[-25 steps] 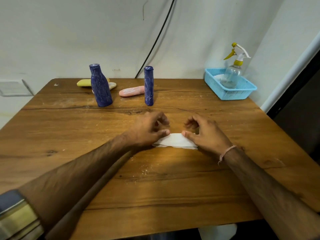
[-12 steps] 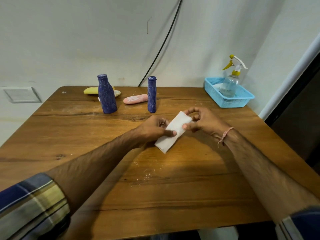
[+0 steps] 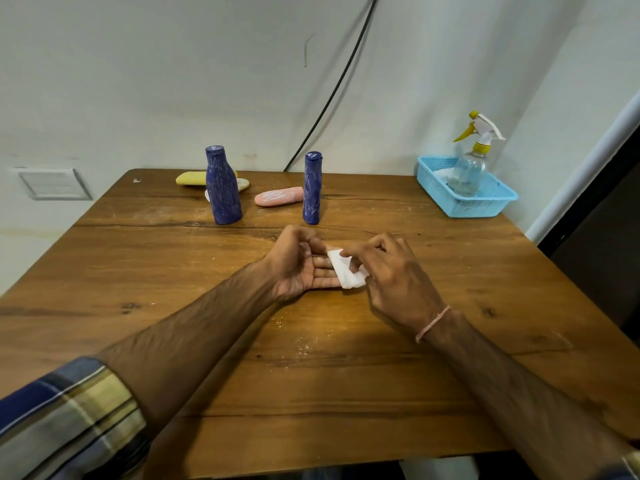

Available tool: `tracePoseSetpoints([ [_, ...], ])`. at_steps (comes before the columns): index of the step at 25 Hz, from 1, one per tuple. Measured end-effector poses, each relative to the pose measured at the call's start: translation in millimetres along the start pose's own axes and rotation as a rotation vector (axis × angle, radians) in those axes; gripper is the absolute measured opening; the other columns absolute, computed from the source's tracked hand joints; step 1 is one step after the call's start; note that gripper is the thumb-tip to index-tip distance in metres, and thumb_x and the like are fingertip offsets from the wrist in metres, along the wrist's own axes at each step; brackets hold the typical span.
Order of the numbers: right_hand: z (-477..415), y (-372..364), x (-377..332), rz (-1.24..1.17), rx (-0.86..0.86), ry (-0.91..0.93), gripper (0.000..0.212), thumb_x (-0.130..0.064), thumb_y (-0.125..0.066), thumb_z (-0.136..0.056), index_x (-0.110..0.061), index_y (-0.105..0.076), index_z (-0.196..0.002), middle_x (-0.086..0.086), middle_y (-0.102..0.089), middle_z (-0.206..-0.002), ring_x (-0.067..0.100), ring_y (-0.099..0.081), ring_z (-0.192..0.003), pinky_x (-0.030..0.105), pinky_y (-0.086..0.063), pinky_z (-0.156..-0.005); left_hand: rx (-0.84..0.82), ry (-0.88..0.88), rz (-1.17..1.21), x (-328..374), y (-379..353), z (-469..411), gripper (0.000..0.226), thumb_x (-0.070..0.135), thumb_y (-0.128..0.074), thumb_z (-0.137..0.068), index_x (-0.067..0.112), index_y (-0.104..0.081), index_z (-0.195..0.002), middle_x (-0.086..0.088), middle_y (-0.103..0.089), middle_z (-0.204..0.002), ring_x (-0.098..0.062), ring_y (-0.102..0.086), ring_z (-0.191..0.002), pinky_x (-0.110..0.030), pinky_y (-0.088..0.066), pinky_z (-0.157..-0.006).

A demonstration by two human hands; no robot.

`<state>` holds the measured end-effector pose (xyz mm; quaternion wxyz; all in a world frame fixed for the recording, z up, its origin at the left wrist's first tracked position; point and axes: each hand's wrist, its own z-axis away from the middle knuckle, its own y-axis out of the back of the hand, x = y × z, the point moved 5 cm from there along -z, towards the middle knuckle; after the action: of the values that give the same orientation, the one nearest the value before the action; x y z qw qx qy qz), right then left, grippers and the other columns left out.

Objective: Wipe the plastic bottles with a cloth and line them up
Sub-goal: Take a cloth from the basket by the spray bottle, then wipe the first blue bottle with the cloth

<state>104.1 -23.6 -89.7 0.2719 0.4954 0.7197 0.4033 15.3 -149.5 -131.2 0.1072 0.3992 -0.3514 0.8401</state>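
Note:
A small folded white cloth [image 3: 346, 271] lies across the fingers of my left hand [image 3: 301, 265], which is turned palm up above the table's middle. My right hand [image 3: 384, 268] pinches the cloth from the right side. Two dark blue plastic bottles stand upright at the back: a wide one [image 3: 222, 186] and a slim one [image 3: 312, 188]. A pink bottle [image 3: 277, 196] lies on its side between them. A yellow bottle [image 3: 189, 178] lies behind the wide blue one, with a pale one [image 3: 242, 183] partly hidden beside it.
The wooden table [image 3: 311, 375] carries some white specks near its middle. A blue mesh basket [image 3: 485, 206] at the back right corner holds a clear spray bottle [image 3: 472, 161] with a yellow and white trigger. A black cable runs down the wall behind.
The cloth was lifted off the table, and both hands folded it smaller. My left hand turned palm up under it, and my right hand came over it.

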Motion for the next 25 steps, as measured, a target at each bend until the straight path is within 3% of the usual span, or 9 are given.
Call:
tracePoseSetpoints([
  [3,2,4,3,-0.188,0.023,-0.162,0.065,0.008,-0.069,-0.071,-0.023,-0.054,-0.125,-0.007,-0.059,-0.108,0.011,-0.053,-0.104,0.029,-0.053,-0.084,0.088,-0.068,-0.16,3,1,3,0.035,0.011,-0.055,-0.093,-0.001,-0.061,-0.125,-0.022,-0.072,-0.118,-0.036,-0.072,-0.109,-0.045,-0.058,-0.094],
  [5,2,-2,16,-0.492,0.064,-0.468,0.057,0.001,-0.071,-0.073,-0.024,-0.055,-0.122,-0.008,-0.057,-0.116,0.009,-0.057,-0.106,0.025,-0.057,-0.083,0.175,-0.165,-0.213,6,1,5,0.028,0.004,-0.059,-0.095,0.004,-0.065,-0.123,-0.019,-0.073,-0.118,-0.031,-0.074,-0.105,-0.043,-0.061,-0.089],
  [7,0,-20,23,-0.992,-0.002,-0.828,0.054,-0.019,-0.08,-0.073,-0.024,-0.058,-0.122,-0.005,-0.061,-0.124,0.015,-0.063,-0.11,0.038,-0.059,-0.089,0.196,-0.245,-0.183,5,0,9,0.029,0.0,-0.061,-0.095,0.008,-0.064,-0.122,-0.018,-0.072,-0.117,-0.029,-0.075,-0.101,-0.044,-0.062,-0.086],
  [9,-6,-36,23,-1.266,-0.072,-1.015,0.06,-0.036,-0.087,-0.066,-0.018,-0.064,-0.118,0.005,-0.069,-0.119,0.023,-0.068,-0.107,0.048,-0.057,-0.094,0.19,-0.299,-0.14,5,-1,13,0.034,-0.002,-0.063,-0.094,0.01,-0.058,-0.125,-0.019,-0.072,-0.115,-0.028,-0.077,-0.093,-0.04,-0.063,-0.076],
  [13,-23,-48,18,-1.33,0.05,-1.022,0.026,-0.016,-0.08,-0.079,-0.008,-0.071,-0.102,0.013,-0.074,-0.108,0.031,-0.07,-0.104,0.055,-0.056,-0.092,0.243,-0.362,-0.022,9,3,19,0.034,-0.001,-0.063,-0.094,0.01,-0.053,-0.125,-0.018,-0.071,-0.111,-0.025,-0.076,-0.083,-0.034,-0.062,-0.064],
  [16,-33,-62,21,-1.583,0.116,-1.087,0.023,-0.01,-0.069,-0.089,-0.005,-0.067,-0.111,0.018,-0.07,-0.116,0.035,-0.068,-0.107,0.053,-0.056,-0.091,0.323,-0.434,-0.119,19,15,21,0.033,0.01,-0.067,-0.095,0.012,-0.053,-0.125,-0.015,-0.072,-0.106,-0.022,-0.072,-0.083,-0.03,-0.06,-0.062],
  [20,-39,-69,31,-1.721,0.203,-1.127,0.02,-0.01,-0.063,-0.093,-0.007,-0.061,-0.113,0.017,-0.068,-0.102,0.022,-0.068,-0.074,0.031,-0.06,-0.062,0.622,-0.818,-0.735,73,30,19,0.054,0.022,-0.079,-0.086,0.023,-0.047,-0.13,-0.001,-0.062,-0.126,-0.012,-0.065,-0.102,-0.029,-0.058,-0.085],
  [23,-35,-75,34,-1.742,0.174,-1.103,0.02,-0.012,-0.065,-0.093,-0.008,-0.062,-0.112,0.013,-0.067,-0.093,0.018,-0.064,-0.066,0.026,-0.054,-0.056,0.557,-0.909,-1.053,118,13,-10,0.088,0.024,-0.082,-0.083,0.026,-0.028,-0.152,-0.002,-0.035,-0.156,-0.015,-0.045,-0.134,-0.007,-0.043,-0.094],
  [25,-34,-77,35,-1.746,0.148,-1.097,0.023,-0.013,-0.067,-0.091,-0.01,-0.062,-0.114,0.013,-0.067,-0.095,0.018,-0.063,-0.066,0.027,-0.052,-0.056,0.51,-0.886,-1.182,130,3,-32,0.093,0.022,-0.082,-0.084,0.026,-0.023,-0.156,-0.005,-0.029,-0.161,-0.022,-0.039,-0.142,-0.017,-0.037,-0.109],
])
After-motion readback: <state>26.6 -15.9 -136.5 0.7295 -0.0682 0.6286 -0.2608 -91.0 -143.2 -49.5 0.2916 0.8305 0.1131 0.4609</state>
